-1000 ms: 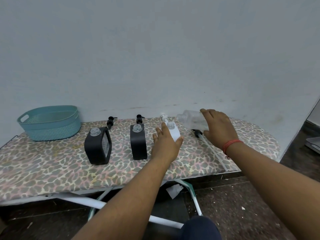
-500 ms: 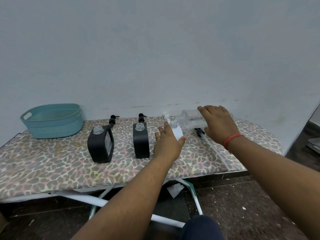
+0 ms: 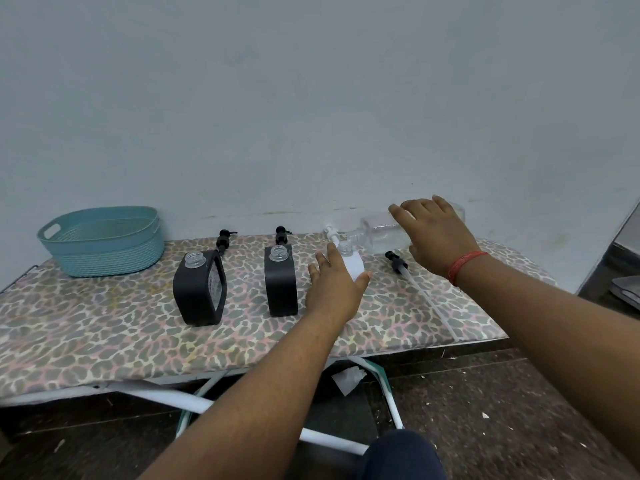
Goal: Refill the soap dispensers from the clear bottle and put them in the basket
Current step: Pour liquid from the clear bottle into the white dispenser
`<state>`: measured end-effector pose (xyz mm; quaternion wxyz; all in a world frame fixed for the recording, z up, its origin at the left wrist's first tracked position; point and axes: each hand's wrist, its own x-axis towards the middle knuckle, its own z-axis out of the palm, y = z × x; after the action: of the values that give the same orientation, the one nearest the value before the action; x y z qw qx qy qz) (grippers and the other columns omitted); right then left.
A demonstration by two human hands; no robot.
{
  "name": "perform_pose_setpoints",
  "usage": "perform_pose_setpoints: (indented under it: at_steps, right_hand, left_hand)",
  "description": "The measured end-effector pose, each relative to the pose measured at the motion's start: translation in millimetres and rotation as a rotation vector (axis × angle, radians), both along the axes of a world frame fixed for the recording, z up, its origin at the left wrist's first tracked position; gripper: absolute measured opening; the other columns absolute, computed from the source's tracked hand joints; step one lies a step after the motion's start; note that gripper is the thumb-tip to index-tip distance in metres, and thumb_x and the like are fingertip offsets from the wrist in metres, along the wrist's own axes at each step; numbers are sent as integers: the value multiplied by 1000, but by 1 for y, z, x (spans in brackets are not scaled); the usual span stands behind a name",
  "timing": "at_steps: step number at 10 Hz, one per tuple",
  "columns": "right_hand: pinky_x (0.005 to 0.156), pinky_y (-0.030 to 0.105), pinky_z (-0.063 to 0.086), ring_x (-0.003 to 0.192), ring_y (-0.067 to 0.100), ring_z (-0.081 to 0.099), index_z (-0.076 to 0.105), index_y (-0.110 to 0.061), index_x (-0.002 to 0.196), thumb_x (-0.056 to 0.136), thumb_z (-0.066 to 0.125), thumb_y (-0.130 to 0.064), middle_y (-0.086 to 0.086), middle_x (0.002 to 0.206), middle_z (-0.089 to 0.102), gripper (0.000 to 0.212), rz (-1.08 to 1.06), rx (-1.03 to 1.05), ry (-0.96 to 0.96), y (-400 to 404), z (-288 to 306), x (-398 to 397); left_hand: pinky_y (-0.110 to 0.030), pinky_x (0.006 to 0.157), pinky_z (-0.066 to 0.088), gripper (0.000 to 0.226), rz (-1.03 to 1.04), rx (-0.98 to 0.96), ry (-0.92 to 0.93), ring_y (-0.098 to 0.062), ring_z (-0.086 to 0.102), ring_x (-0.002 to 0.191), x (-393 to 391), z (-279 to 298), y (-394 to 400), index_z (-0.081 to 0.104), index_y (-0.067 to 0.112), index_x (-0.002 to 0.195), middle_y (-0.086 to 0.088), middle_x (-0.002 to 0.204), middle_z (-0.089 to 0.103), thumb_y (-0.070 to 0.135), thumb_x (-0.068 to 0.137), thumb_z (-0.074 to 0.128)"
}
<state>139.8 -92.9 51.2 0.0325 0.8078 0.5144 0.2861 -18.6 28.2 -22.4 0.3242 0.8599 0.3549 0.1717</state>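
While the clear bottle (image 3: 381, 233) lay tipped on its side in the air, its neck pointing at the open mouth of the white soap dispenser (image 3: 352, 263), the right hand (image 3: 438, 233) gripped it from above, fingers curled over its body. The left hand (image 3: 334, 289) wrapped around the white dispenser and held it on the leopard-print ironing board (image 3: 104, 341). Behind that dispenser a white pump head (image 3: 331, 233) lay near the wall.

Just left of it stood a black dispenser (image 3: 281, 284), uncapped, with its black pump (image 3: 282, 234) lying behind. Further left stood another black dispenser (image 3: 200, 289), also open at the neck, its pump (image 3: 223, 239) behind it too. A fourth pump with a long clear tube (image 3: 420, 291) lay on the board beneath the right forearm.

The teal basket (image 3: 104, 242) sat at the far left of the board, well apart from the dispensers. A scrap of white paper (image 3: 348, 377) lay on the dark floor under the board.
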Motion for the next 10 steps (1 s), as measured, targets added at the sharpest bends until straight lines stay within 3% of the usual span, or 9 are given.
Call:
perform_pose_setpoints:
  at_steps: [10]
  right_hand:
    - [117, 52, 26, 122, 30, 49, 37, -18, 143, 78, 63, -2, 7, 134, 52, 72, -12, -97, -75, 3, 17, -1]
  left_hand:
    - [-56, 119, 24, 94, 3, 14, 30, -35, -5, 156, 0, 3, -1, -10, 20, 160, -11, 171, -1, 52, 99, 54]
